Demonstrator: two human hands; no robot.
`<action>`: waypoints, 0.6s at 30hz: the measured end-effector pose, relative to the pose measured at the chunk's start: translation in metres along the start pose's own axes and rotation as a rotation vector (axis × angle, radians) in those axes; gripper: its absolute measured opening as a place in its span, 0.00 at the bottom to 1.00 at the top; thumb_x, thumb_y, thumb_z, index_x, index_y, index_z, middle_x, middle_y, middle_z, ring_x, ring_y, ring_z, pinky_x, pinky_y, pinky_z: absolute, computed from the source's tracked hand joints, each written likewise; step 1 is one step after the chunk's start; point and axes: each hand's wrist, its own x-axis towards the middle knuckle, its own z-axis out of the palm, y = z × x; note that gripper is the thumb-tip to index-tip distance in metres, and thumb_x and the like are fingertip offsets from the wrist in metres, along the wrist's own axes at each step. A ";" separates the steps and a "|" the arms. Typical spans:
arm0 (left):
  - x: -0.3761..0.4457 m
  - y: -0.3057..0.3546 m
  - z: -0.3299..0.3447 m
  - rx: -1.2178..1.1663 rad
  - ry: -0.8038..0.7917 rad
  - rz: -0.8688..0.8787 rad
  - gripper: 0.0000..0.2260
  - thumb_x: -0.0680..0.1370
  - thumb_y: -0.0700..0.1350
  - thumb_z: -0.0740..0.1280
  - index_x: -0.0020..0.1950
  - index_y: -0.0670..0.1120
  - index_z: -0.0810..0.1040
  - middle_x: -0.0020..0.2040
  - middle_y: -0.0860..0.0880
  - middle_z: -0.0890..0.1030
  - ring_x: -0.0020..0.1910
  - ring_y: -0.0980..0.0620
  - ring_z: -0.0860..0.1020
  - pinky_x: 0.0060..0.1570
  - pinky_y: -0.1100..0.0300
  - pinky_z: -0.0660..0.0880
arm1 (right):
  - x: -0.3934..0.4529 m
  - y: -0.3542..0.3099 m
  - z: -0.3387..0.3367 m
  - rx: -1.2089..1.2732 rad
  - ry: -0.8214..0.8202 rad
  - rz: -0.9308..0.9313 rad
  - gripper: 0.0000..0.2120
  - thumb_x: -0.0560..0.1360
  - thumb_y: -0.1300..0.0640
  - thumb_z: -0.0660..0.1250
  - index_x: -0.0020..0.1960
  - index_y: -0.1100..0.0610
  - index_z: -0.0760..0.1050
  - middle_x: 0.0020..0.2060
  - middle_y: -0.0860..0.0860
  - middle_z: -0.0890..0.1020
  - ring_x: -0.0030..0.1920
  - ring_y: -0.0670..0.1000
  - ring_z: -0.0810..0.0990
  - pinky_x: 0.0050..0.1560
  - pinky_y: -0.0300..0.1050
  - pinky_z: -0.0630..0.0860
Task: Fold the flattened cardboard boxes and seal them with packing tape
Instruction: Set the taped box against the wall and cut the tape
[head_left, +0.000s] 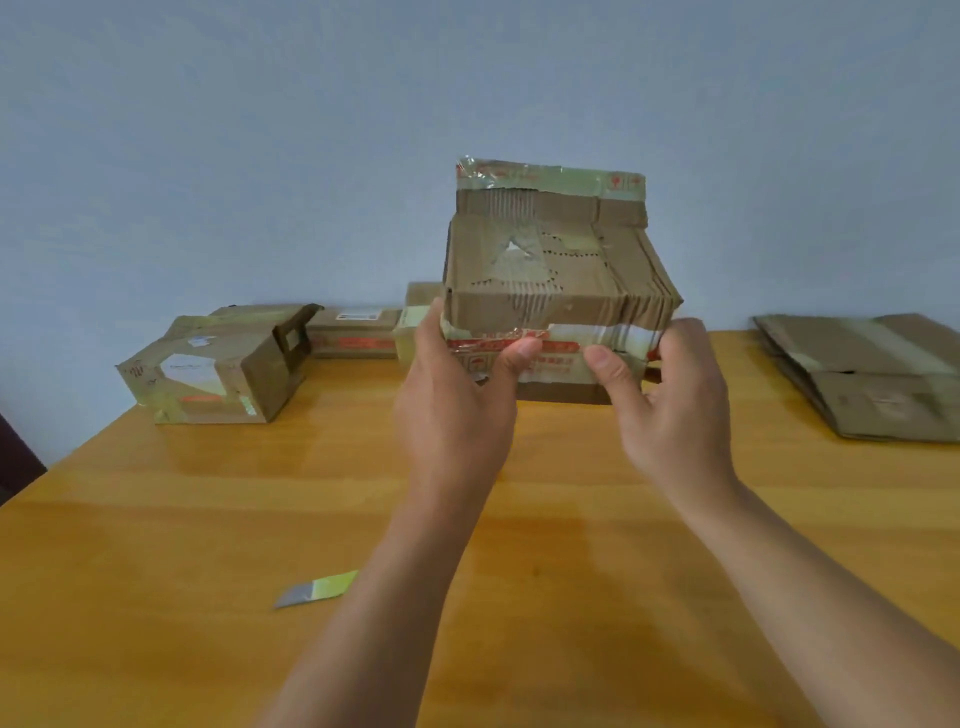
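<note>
A worn brown cardboard box (550, 270), with old tape and torn patches, is lifted above the wooden table (182, 519) at the centre. My left hand (457, 395) grips its near left lower edge, thumb lying on the red-printed tape strip. My right hand (670, 395) grips the near right lower edge, thumb in front and fingers behind. The top flap of the box stands up at the back. No tape roll is in view.
A folded, taped box (218, 369) lies at the far left, with two more boxes (358, 338) behind it by the wall. A stack of flattened cardboard (872, 379) lies at the far right. A loose tape strip (317, 590) rests on the near table.
</note>
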 end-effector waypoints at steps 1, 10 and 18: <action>-0.005 0.004 0.011 0.001 -0.022 0.008 0.39 0.68 0.71 0.62 0.70 0.47 0.69 0.57 0.53 0.82 0.53 0.51 0.81 0.45 0.54 0.77 | -0.002 0.012 -0.010 -0.033 -0.009 0.011 0.23 0.79 0.41 0.61 0.47 0.62 0.70 0.42 0.55 0.73 0.38 0.52 0.72 0.30 0.42 0.68; -0.062 0.003 0.089 -0.032 -0.249 0.013 0.34 0.77 0.65 0.61 0.79 0.51 0.59 0.65 0.52 0.79 0.61 0.50 0.78 0.53 0.50 0.80 | -0.049 0.094 -0.064 -0.116 -0.061 0.135 0.12 0.82 0.45 0.54 0.46 0.53 0.65 0.43 0.48 0.71 0.40 0.38 0.72 0.30 0.32 0.69; -0.071 -0.018 0.107 -0.091 -0.305 -0.040 0.33 0.78 0.57 0.66 0.80 0.51 0.59 0.64 0.54 0.80 0.60 0.55 0.78 0.53 0.61 0.77 | -0.066 0.114 -0.065 -0.139 -0.210 0.316 0.20 0.77 0.36 0.56 0.48 0.53 0.68 0.43 0.49 0.79 0.39 0.49 0.80 0.29 0.45 0.76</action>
